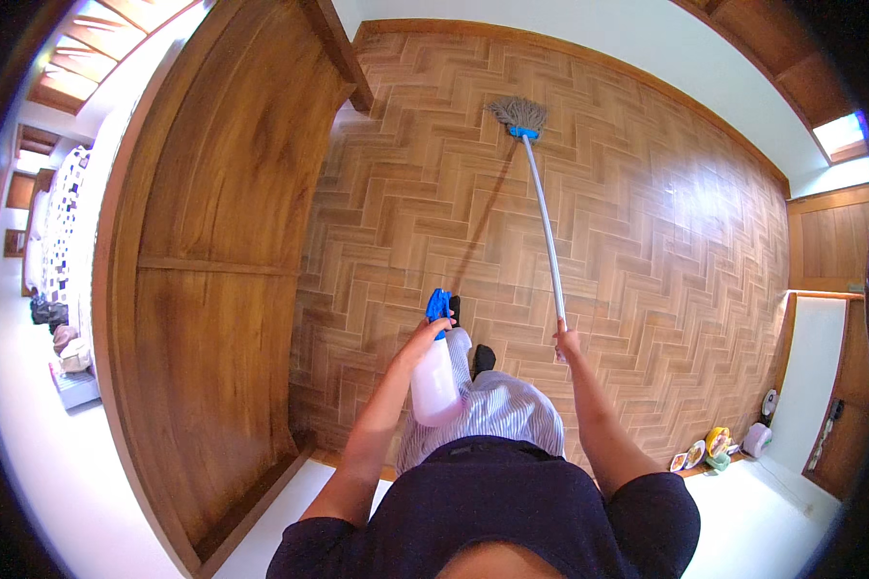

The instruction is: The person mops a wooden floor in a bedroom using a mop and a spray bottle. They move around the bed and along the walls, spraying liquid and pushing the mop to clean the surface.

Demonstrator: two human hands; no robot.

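My left hand (434, 331) grips a spray bottle (434, 383) by its neck, just under the blue trigger head (439, 304). Pinkish liquid shows through the translucent body. Around the lower end of a pale mop handle (544, 217) my right hand (567, 341) is closed. The handle runs forward to a blue clamp (523, 133) and a grey string mop head (519, 112), which rests spread on the wood-look herringbone floor (420, 210). My feet, in dark coverings, stand on the floor below the bottle.
A large brown wooden panel (217, 217) rises along my left. Several dishes and containers (717, 440) line the wall at the lower right. At the far right is a wooden door (833, 239). A bed with a checked cover (61, 217) appears beyond the panel.
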